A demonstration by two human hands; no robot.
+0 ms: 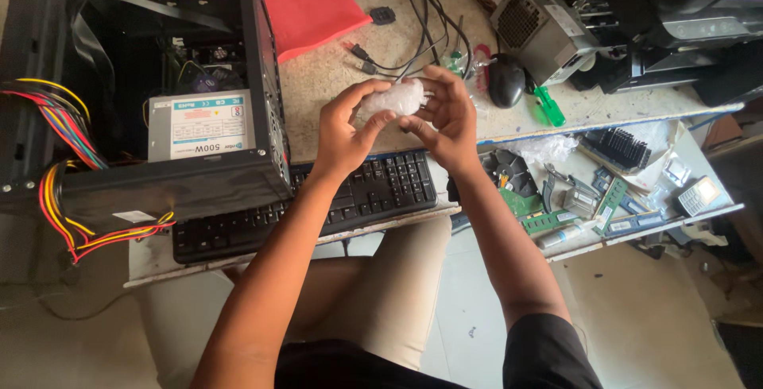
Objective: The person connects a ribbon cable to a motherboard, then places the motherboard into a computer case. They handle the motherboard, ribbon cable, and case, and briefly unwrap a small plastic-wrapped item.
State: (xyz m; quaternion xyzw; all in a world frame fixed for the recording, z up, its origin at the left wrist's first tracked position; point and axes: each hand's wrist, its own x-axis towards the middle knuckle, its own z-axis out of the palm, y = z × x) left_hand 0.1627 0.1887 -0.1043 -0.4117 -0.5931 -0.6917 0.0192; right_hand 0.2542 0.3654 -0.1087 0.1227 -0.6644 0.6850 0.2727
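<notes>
We see both hands raised above the desk (pixel 334 79), the left hand (pixel 343 128) and right hand (pixel 442 119) together gripping a crumpled clear plastic bag (pixel 395 97) between their fingers, just over the black keyboard (pixel 318 206). An open computer case (pixel 159 79) with a grey power supply (pixel 203 125) and coloured wires (pixel 60 119) crowds the left. A black mouse (pixel 506 79), loose cables (pixel 413 39) and a red sheet (pixel 310 3) lie beyond the hands, with memory sticks (pixel 548 220) on a lower shelf to the right.
</notes>
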